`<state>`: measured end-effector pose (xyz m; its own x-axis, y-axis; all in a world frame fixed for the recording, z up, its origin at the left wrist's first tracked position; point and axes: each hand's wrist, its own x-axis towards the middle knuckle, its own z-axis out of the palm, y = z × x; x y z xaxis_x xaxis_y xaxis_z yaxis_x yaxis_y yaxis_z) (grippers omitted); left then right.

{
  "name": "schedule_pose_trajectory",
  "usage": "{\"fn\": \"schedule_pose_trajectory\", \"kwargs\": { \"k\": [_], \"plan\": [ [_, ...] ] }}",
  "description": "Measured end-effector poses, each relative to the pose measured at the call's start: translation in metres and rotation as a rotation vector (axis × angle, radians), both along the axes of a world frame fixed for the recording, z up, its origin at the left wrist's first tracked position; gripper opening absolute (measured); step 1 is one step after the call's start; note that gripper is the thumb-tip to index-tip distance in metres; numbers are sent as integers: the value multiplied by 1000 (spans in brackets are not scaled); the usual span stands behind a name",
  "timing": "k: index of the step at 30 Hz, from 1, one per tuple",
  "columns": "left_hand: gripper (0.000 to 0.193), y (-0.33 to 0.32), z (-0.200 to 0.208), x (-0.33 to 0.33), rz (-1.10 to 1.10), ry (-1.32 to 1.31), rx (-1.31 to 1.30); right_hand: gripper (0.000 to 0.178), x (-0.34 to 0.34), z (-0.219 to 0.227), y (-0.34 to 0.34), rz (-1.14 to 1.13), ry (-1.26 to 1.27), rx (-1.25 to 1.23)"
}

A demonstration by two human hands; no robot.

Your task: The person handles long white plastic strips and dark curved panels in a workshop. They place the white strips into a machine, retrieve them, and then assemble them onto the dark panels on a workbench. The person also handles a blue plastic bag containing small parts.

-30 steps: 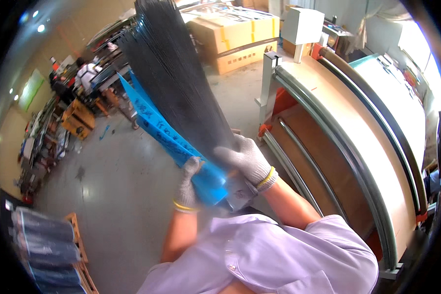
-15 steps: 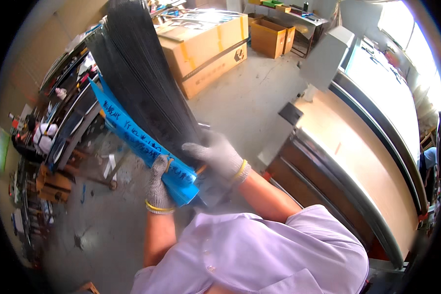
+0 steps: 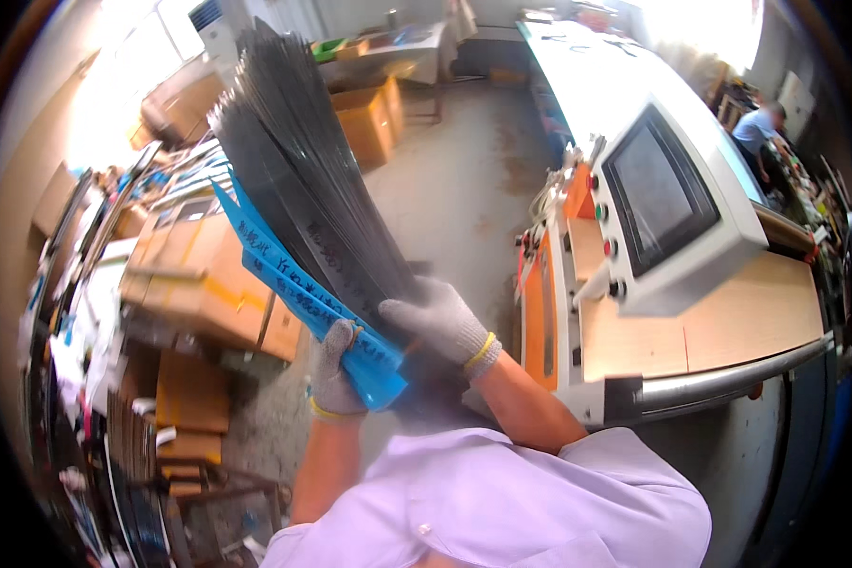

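A thick bundle of long, thin dark sheets [image 3: 327, 180] slants up and away in front of me, its far ends fanned apart. Along its left side lies a bent blue sheet [image 3: 289, 289] with dark handwriting. My left hand [image 3: 334, 371], in a grey knit glove with a yellow cuff, is closed on the blue sheet near its lower end. My right hand [image 3: 435, 319], gloved alike, grips the bundle's right side near the bottom, thumb across the dark sheets. Its other fingers are hidden behind them. The bundle's lower end is blurred.
A machine control panel [image 3: 663, 194] with a screen and buttons stands to the right, above a wood-coloured worktop [image 3: 719, 312]. Behind it runs a long white table [image 3: 596, 71]. Cardboard boxes [image 3: 199, 275] stand at left. Another person [image 3: 757, 128] bends at far right.
My view has swung to the right: the cardboard boxes now lie further left, and the control panel shows its screen. Both hands keep hold of the bundle and blue sheet.
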<state>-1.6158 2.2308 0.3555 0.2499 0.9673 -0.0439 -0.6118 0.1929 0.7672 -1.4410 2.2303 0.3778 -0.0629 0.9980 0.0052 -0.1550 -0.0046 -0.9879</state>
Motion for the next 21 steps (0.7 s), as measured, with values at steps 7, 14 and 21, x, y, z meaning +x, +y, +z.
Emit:
{"fn": "schedule_pose_trajectory", "kwargs": {
  "k": [7,14,21],
  "plan": [
    [20,256,-6,102,-242,26,-57,45,87,-14,203,-297,11,-16],
    [20,472,-6,235,-528,17,-132,45,203,-10,382,-533,-45,-44],
    [43,676,-1,409,-828,95,6,46,363,-43,550,-830,-78,-28]
  ]
}}
